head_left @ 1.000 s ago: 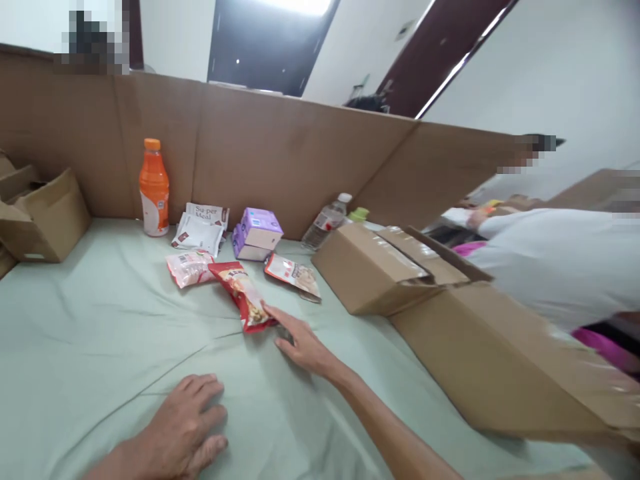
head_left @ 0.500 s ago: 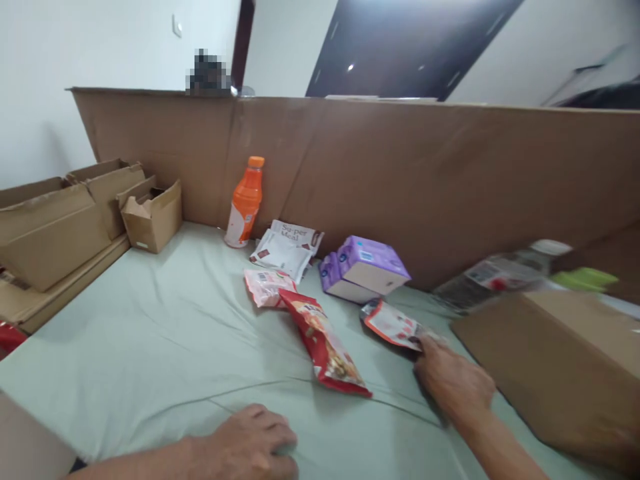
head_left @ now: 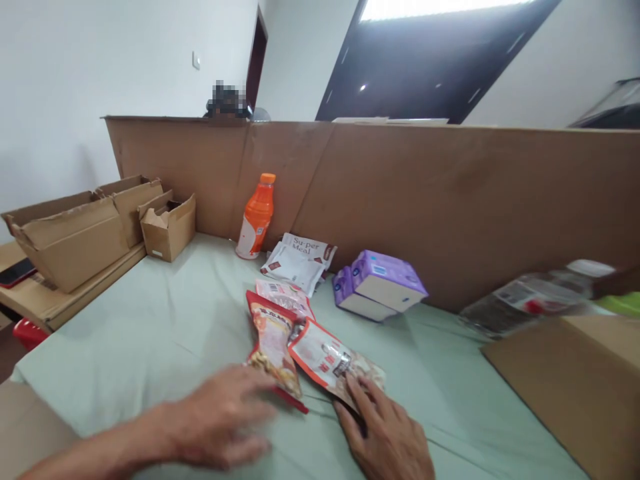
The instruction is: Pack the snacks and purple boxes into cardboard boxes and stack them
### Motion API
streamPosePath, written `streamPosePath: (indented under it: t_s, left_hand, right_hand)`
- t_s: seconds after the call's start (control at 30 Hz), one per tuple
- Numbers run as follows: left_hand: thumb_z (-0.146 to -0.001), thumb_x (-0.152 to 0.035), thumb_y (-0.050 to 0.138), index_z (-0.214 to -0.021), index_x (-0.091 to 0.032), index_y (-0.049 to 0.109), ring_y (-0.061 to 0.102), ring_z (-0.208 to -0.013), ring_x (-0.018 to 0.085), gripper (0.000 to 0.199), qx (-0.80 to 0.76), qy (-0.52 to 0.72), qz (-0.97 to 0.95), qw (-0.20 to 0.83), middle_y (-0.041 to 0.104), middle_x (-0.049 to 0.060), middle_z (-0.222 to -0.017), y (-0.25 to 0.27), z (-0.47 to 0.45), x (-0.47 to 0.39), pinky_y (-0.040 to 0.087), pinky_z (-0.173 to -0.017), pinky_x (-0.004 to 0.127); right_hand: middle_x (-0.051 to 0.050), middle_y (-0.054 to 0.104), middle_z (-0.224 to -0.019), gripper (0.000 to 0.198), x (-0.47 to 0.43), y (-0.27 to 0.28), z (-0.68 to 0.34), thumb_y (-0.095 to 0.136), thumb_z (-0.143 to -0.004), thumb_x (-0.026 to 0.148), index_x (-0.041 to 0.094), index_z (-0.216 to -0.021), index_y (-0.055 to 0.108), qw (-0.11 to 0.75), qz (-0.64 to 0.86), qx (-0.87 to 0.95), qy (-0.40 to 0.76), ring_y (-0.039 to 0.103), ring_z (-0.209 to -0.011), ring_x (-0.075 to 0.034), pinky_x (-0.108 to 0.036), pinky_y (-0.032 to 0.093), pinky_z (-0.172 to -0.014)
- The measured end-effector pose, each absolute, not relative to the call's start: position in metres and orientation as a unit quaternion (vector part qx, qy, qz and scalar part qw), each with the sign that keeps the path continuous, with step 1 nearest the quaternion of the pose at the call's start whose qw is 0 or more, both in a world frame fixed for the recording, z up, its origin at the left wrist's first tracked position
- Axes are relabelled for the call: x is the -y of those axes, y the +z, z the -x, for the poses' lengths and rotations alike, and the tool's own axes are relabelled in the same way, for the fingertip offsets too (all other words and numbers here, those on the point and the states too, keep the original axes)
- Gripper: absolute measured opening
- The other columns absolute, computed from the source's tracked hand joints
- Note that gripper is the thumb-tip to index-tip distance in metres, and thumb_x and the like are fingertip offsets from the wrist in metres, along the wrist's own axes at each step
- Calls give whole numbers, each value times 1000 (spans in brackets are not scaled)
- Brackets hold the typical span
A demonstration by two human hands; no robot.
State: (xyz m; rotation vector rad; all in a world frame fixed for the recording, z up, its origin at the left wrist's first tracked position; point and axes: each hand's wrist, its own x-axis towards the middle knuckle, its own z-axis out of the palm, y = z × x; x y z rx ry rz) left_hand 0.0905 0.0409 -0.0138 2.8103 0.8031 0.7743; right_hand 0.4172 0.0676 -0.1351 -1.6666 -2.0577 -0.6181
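Observation:
My right hand (head_left: 387, 427) grips the near end of a white snack pouch (head_left: 325, 353) with an orange edge, its fingers on top and the thumb at the near edge. The pouch's far left corner meets a red snack bag (head_left: 275, 340) showing nuts on its front. Close to the near end of that bag, my left hand (head_left: 225, 413) is open and blurred, its fingers apart. Behind them lies a pink packet (head_left: 287, 297), partly covered by the red bag. White "Su-per Meal" sachets (head_left: 297, 263) lie farther back.
An orange bottle (head_left: 257, 217) stands by the cardboard wall (head_left: 425, 207). Purple boxes (head_left: 383, 280) sit right of the sachets. A clear bottle (head_left: 530, 300) lies behind a cardboard box (head_left: 565, 380) at right. Open cartons (head_left: 75, 230) stand at left. A person's head shows beyond the wall.
My right hand has brought the white pouch leftward, against the red bag. The red bag has shifted left and turned. My left hand has lifted toward the bag. The view has tilted up slightly.

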Motion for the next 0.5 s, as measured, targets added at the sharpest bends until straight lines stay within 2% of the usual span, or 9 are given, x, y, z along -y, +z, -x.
streamPosePath:
  t_s: [0.03,0.1,0.17,0.23,0.3,0.37,0.43,0.5]
  left_hand:
    - [-95,-34,65,-118,-22,68,65,-125,22,26,-305,281,-908,51,67,10,-138,0,-74,-52,54,-105,33]
    - [-96,-30,59,-113,-27,70,68,-119,20,20,-396,323,-859,12,70,6,-132,22,-38,-83,57,-102,34]
    - [-98,-28,54,-115,-23,69,67,-121,24,23,-468,347,-813,-19,68,10,-132,39,-3,-126,56,-105,42]
    - [-95,-23,55,-123,-20,65,59,-133,29,30,-536,362,-760,-57,64,13,-138,53,25,-176,50,-113,50]
    - [-91,-20,63,-133,-18,60,48,-143,32,42,-593,359,-716,-87,56,15,-147,66,43,-227,39,-122,55]
    - [-91,-23,71,-139,-16,56,44,-146,36,51,-639,343,-681,-101,51,16,-152,76,53,-273,35,-122,61]
    - [-94,-31,73,-138,-18,58,48,-141,36,48,-676,319,-656,-99,52,14,-151,81,59,-308,41,-117,63]
    - [-98,-36,70,-133,-18,61,58,-131,32,41,-703,292,-643,-83,58,12,-144,82,64,-329,49,-109,58]
  right_hand:
    - [-16,73,-126,42,-66,-138,-416,39,-104,39,18,-124,70,221,596,740,-220,72,-101,-30,-41,55,-76]
    - [-16,72,-127,43,-66,-142,-418,37,-105,39,19,-123,70,237,585,744,-219,71,-102,-30,-41,55,-76]
    - [-17,71,-125,42,-66,-144,-420,37,-106,39,18,-124,68,243,575,748,-226,70,-101,-31,-42,55,-76]
    - [-17,71,-125,40,-66,-144,-420,37,-106,38,17,-124,67,244,569,750,-234,70,-99,-31,-42,54,-74]
    - [-17,71,-124,38,-67,-141,-419,38,-106,35,18,-124,65,244,564,751,-243,69,-99,-30,-42,53,-73]
    - [-17,72,-122,35,-67,-137,-417,38,-105,33,17,-125,63,241,555,753,-258,69,-98,-30,-41,53,-72]
    - [-18,72,-120,34,-68,-133,-416,40,-105,31,15,-125,62,237,541,759,-276,69,-97,-30,-41,52,-73]
    - [-19,71,-119,33,-69,-131,-416,41,-105,30,13,-125,61,232,525,767,-285,68,-96,-30,-40,52,-73]
